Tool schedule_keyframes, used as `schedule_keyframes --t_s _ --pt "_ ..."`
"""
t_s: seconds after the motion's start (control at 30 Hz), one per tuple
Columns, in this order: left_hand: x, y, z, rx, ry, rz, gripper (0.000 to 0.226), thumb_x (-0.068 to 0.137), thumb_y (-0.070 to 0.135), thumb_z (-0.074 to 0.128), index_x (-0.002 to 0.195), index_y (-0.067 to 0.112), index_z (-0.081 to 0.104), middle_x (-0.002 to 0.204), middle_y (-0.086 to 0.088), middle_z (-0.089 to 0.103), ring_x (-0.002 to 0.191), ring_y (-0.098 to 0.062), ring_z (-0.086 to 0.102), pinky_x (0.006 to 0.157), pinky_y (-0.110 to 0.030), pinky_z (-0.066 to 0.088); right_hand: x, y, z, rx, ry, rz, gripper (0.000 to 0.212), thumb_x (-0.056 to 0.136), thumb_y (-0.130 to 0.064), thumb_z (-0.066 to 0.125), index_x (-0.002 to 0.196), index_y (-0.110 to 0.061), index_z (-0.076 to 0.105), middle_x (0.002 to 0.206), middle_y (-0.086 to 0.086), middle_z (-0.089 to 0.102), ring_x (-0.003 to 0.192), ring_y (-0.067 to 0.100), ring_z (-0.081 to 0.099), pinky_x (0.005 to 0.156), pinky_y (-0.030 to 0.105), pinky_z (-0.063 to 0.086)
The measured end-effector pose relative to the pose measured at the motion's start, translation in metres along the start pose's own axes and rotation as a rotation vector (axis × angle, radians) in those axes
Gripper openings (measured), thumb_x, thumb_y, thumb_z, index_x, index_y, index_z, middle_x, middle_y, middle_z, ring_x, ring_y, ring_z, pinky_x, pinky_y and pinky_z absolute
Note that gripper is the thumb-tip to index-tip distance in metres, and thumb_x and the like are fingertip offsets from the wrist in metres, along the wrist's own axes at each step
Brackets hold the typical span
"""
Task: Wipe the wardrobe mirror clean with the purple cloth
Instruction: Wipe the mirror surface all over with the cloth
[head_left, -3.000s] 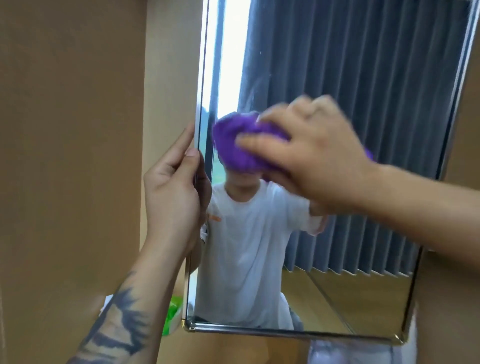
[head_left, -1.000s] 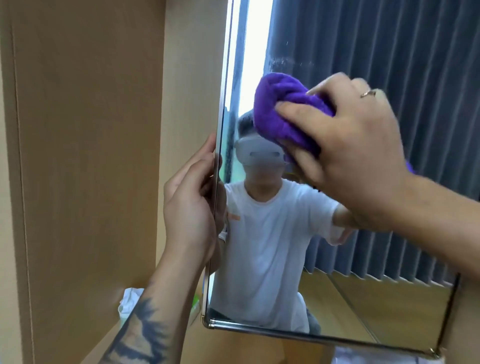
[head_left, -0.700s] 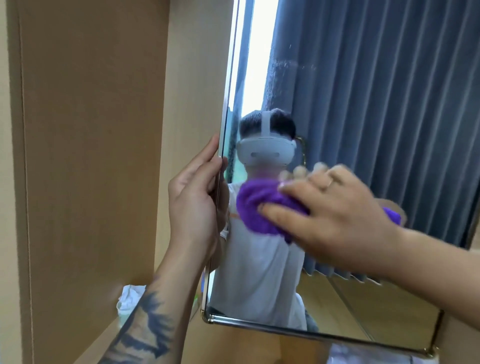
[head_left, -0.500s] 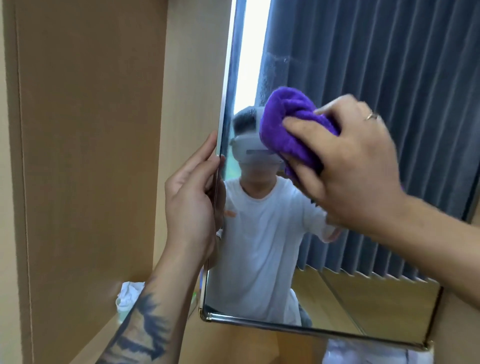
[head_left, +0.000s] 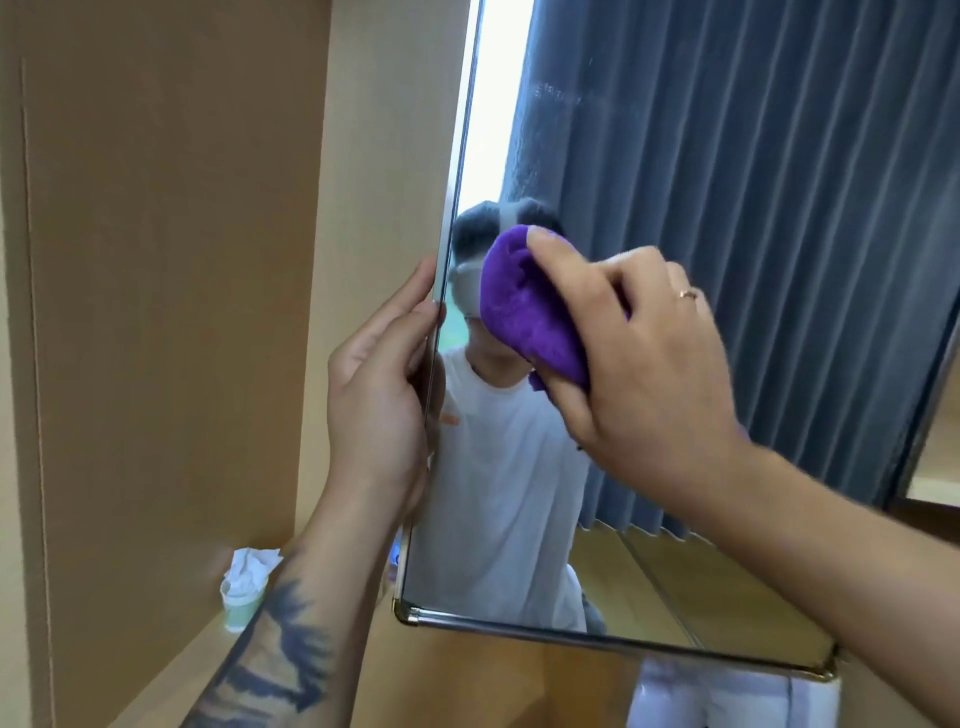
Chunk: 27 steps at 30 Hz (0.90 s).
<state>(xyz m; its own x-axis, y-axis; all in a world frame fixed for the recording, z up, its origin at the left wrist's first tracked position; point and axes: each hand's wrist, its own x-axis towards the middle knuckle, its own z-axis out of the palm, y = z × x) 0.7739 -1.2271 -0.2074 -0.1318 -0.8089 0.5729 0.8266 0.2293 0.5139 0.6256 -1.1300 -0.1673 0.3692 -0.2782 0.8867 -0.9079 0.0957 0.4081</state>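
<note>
A person's right hand (head_left: 644, 364) bunches a fluffy purple cloth (head_left: 524, 312) in curled fingers against the metal-framed wardrobe mirror (head_left: 727, 208), left hand (head_left: 379, 384) gripping its left edge, where hard scrubbing could swing the panel or leave streaks.

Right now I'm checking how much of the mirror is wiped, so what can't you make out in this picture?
- Head view: the mirror top is cut off by the frame's upper edge.
- Glass beneath the purple cloth and right hand is covered.
- Left hand grips the mirror's left edge, hiding that strip.
- Faint smudges near the top are too blurred to judge.
- The small cup behind the left forearm is partly hidden.
</note>
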Motion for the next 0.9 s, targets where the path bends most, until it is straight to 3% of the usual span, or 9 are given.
schedule_keyframes --t_s 0.1,0.2,0.33,0.4,0.53,0.67,0.73,0.8,0.9 --pt "0.000 0.000 -0.002 -0.020 -0.031 0.022 0.030 0.091 0.017 0.062 0.111 0.024 0.082 0.117 -0.005 0.079 0.106 -0.012 0.075 0.089 -0.022 0.057 -0.037 -0.029 0.019 -0.055 -0.024 -0.078 0.069 0.085 -0.025 0.074 0.149 -0.018 0.050 0.115 0.020 0.059 0.093 0.038 0.056 0.077 0.048 0.048" --pt "-0.004 -0.003 -0.010 0.032 -0.044 0.004 0.030 0.097 0.018 0.059 0.117 0.025 0.080 0.125 -0.001 0.076 0.117 -0.010 0.070 0.100 -0.025 0.052 -0.074 -0.043 0.029 -0.110 -0.077 -0.324 0.046 0.097 -0.014 0.057 0.142 -0.016 0.062 0.106 0.019 0.067 0.079 0.036 0.061 0.070 0.045 0.051" --pt "-0.008 -0.006 -0.013 -0.010 -0.045 -0.034 0.034 0.104 0.008 0.052 0.113 0.024 0.081 0.123 -0.003 0.077 0.109 -0.009 0.071 0.094 -0.022 0.056 -0.047 -0.020 0.018 -0.123 -0.097 -0.519 0.041 0.103 -0.015 0.048 0.141 -0.019 0.063 0.100 0.014 0.070 0.079 0.035 0.061 0.071 0.045 0.046" --pt "-0.008 -0.006 -0.010 -0.070 -0.038 -0.041 0.038 0.103 0.003 0.050 0.106 0.022 0.084 0.116 -0.006 0.079 0.104 -0.011 0.075 0.086 -0.022 0.060 -0.019 -0.002 0.009 -0.158 -0.040 -0.479 0.042 0.101 -0.023 0.060 0.142 -0.017 0.063 0.105 0.019 0.069 0.083 0.036 0.061 0.072 0.044 0.039" --pt "-0.012 -0.006 -0.011 -0.100 -0.050 -0.030 0.038 0.103 0.002 0.050 0.109 0.021 0.083 0.101 -0.004 0.080 0.086 -0.008 0.076 0.069 -0.015 0.057 0.005 0.017 -0.001 -0.105 0.026 -0.110 0.059 0.092 -0.037 0.068 0.146 -0.016 0.058 0.117 0.021 0.062 0.090 0.038 0.056 0.074 0.044 0.038" --pt "-0.013 -0.009 -0.013 -0.002 -0.030 -0.012 0.038 0.102 0.004 0.054 0.111 0.029 0.082 0.102 -0.002 0.080 0.092 -0.007 0.072 0.075 -0.016 0.056 -0.060 -0.008 0.009 -0.073 -0.055 -0.455 0.040 0.098 -0.020 0.064 0.137 -0.018 0.068 0.108 0.019 0.071 0.082 0.037 0.064 0.073 0.045 0.044" --pt "-0.011 -0.011 -0.014 0.082 -0.013 -0.001 0.039 0.100 0.006 0.060 0.115 0.036 0.080 0.101 -0.006 0.075 0.087 -0.018 0.063 0.077 -0.022 0.052 -0.077 -0.006 0.005 -0.067 -0.153 -0.594 0.038 0.101 -0.017 0.058 0.138 -0.023 0.068 0.108 0.012 0.073 0.076 0.031 0.063 0.070 0.043 0.049" --pt "-0.010 -0.013 -0.015 0.098 -0.020 0.017 0.041 0.095 0.008 0.066 0.115 0.040 0.080 0.101 -0.006 0.073 0.087 -0.020 0.062 0.081 -0.025 0.051 -0.064 0.010 0.000 -0.071 -0.108 -0.611 0.037 0.102 -0.019 0.061 0.138 -0.025 0.067 0.109 0.011 0.073 0.078 0.031 0.061 0.071 0.042 0.047" --pt "-0.010 -0.018 -0.017 0.110 -0.033 0.051 0.041 0.087 0.014 0.069 0.116 0.041 0.079 0.105 -0.003 0.078 0.091 -0.011 0.069 0.085 -0.027 0.056 -0.029 0.045 -0.012 -0.131 0.013 -0.441 0.046 0.100 -0.031 0.065 0.144 -0.019 0.062 0.115 0.019 0.067 0.089 0.034 0.055 0.072 0.042 0.036"
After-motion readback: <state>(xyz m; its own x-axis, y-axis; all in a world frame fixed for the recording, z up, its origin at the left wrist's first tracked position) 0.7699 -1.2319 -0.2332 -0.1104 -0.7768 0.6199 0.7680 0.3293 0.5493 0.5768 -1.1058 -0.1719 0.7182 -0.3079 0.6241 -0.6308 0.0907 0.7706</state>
